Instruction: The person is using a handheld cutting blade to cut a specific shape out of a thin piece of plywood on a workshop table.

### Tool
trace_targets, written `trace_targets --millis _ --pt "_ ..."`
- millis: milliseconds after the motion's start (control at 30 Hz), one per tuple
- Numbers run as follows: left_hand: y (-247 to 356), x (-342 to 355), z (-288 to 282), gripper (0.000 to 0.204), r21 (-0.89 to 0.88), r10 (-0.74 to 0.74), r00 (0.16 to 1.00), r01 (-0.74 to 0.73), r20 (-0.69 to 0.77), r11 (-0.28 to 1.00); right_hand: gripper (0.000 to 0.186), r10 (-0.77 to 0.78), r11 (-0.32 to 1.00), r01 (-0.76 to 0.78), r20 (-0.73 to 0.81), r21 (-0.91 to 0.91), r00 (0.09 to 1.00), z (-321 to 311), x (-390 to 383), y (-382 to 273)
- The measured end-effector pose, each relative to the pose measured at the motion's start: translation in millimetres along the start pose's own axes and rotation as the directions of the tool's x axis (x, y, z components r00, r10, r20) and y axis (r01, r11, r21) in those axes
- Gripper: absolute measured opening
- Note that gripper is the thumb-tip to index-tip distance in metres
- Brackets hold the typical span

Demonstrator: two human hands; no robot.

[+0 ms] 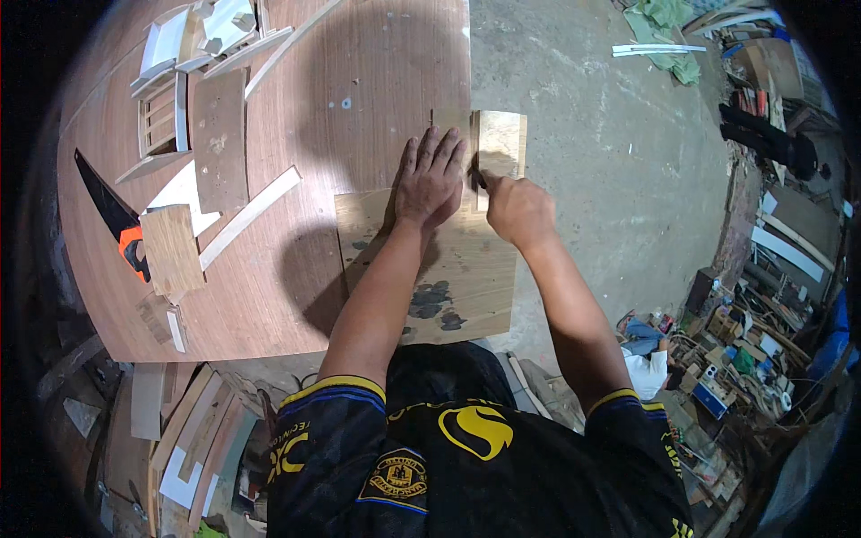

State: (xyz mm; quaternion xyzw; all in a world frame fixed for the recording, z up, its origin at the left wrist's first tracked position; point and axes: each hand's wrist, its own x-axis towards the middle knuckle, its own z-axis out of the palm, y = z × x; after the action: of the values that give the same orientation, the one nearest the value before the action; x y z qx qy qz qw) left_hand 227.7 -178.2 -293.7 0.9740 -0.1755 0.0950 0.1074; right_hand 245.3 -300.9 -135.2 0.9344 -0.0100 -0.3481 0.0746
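My left hand (430, 175) lies flat with fingers stretched out on a piece of light wood near the upper edge of a stained plywood sheet (480, 278). Just right of it, my right hand (520, 208) is closed on a small dark tool (481, 175), mostly hidden by the fingers, held against the left side of a short pale wooden strip (502, 134). The strip sits at the right edge of the brown board worktop (359, 108). I cannot make out the tool's tip.
Left on the worktop are a black handsaw with orange handle (103, 197), wooden offcuts (172, 247) and small wooden frames (161, 117). Grey concrete floor (610, 179) lies to the right, bordered by piled scrap (735, 359), dark clothing-like shapes (758, 134) and green cloth (659, 36).
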Motion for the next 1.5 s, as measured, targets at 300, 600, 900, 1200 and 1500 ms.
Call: trace_targets --millis 300,600,900,1200,1500 --pt "-2.4 -0.2 0.7 0.053 0.041 -0.002 0.999 0.004 -0.042 0.999 0.04 -0.077 0.997 0.076 0.007 0.034 0.997 -7.6 1.6 1.7" --pt "2.0 3.1 -24.1 0.055 -0.291 -0.071 0.996 0.081 0.047 0.953 0.033 -0.014 1.0 0.013 0.063 0.013 0.998 -14.8 -1.0 -2.4" --pt "-2.8 1.6 -9.3 0.054 -0.116 -0.049 0.999 0.049 0.005 0.992 0.037 0.005 0.995 -0.008 0.031 0.1 1.0 -7.9 2.4 -3.2" --pt "0.2 3.2 -20.4 0.053 -0.242 -0.065 0.996 0.079 0.062 0.967 0.039 0.016 1.0 -0.018 0.077 0.023 0.997 -6.9 8.5 -5.0" --pt "1.4 5.1 -28.0 0.054 -0.292 -0.075 0.996 0.088 0.054 0.952 0.035 -0.029 1.0 0.029 0.192 0.003 0.981 -34.0 4.1 -10.8"
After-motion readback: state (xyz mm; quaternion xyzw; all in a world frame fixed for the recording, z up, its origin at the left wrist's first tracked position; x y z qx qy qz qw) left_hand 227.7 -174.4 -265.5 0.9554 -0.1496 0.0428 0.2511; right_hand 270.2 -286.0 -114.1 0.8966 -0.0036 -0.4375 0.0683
